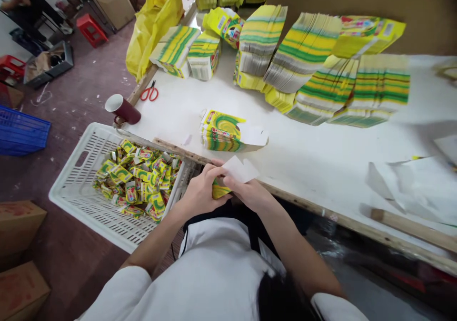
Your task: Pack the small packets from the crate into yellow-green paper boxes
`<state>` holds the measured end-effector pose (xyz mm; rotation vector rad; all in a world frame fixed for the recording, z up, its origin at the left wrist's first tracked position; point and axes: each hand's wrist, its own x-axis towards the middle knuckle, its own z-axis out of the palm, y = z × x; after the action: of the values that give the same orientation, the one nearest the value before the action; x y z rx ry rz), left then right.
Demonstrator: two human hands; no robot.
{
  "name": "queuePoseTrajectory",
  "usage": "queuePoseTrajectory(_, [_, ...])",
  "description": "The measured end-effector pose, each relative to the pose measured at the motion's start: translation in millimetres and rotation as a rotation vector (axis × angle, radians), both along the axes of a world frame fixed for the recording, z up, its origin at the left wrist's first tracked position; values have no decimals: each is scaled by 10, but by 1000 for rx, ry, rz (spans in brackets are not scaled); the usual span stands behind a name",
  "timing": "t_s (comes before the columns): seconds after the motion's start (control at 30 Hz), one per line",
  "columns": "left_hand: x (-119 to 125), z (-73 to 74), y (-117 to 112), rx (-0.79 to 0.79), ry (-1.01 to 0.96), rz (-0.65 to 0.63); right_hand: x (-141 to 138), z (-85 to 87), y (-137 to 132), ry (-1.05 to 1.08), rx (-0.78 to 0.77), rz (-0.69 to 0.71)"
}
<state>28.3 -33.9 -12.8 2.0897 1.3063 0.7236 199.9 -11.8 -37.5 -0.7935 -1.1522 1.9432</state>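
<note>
Between my hands, at the table's front edge, is a small yellow-and-green printed carton [220, 190] with a white inner flap standing up. My left hand [204, 190] is closed around its left side. My right hand [250, 193] grips it from the right, the thumb by the white flap. Fingers cover much of the carton. Just beyond my hands lies a small stack of flat cartons [224, 130] of the same print, its top one showing a white flap. To my left, a white plastic basket [76, 188] holds many small folded cartons [143, 178].
Stacks of flat cartons [310, 50] line the back of the white table [296, 154]. Red-handled scissors [150, 93] and a maroon mug [123, 109] are at its left side, near a yellow plastic bag [153, 26]. A wooden bar [414, 228] lies at right. A person [32, 12] sits far left.
</note>
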Motion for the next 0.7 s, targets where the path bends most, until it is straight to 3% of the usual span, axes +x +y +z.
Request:
queuePoseTrajectory(0.07, [-23,-29,21,2,29,-5,-9,-7,-17,-81,86,-62])
queuePoseTrajectory(0.2, [-57,-96,81,-53,43,-49,-30,-1,-101,-317,474,-144])
queuePoseTrajectory(0.3, [-73,-116,114,10,14,29,-14,1,-117,-456,680,-224])
queuePoseTrajectory(0.4, [-116,-64,123,43,80,123,35,-25,-74,-557,720,-303])
queuePoseTrajectory(0.53, [-212,70,124,26,111,160,122,-63,-10,-620,776,-159])
queuePoseTrajectory(0.7, [-247,156,169,32,90,89,259,16,56,-587,798,-70])
